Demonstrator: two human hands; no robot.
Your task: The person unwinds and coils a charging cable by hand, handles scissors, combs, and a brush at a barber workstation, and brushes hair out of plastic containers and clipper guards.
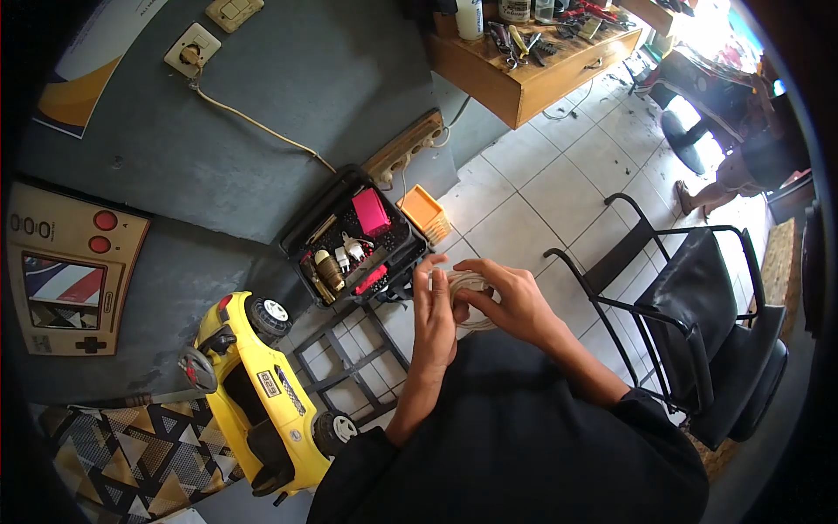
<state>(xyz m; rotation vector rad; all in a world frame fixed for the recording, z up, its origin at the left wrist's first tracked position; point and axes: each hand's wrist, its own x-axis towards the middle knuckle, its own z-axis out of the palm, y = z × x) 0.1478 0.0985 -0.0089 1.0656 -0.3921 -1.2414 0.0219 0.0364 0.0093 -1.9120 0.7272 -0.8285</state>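
In front of my chest, my left hand (433, 316) and my right hand (517, 302) are together on a coil of whitish cord (476, 324). My left fingers point upward and press against the coil's left side. The right thumb and fingers curl round its other side, hiding part of the loops. Just beyond my left hand is a black open case (299, 244) holding a pink box (371, 212), a brownish bulb-shaped item (330, 270), white plug-like pieces (353, 248) and other small items.
A yellow toy car (281, 404) stands at lower left, beside a dark metal frame (353, 358). An orange bin (422, 208) sits behind the case. On the right is a black armchair (694, 284). A wooden counter (532, 74) bears tools. Another person's leg (726, 179) shows at upper right.
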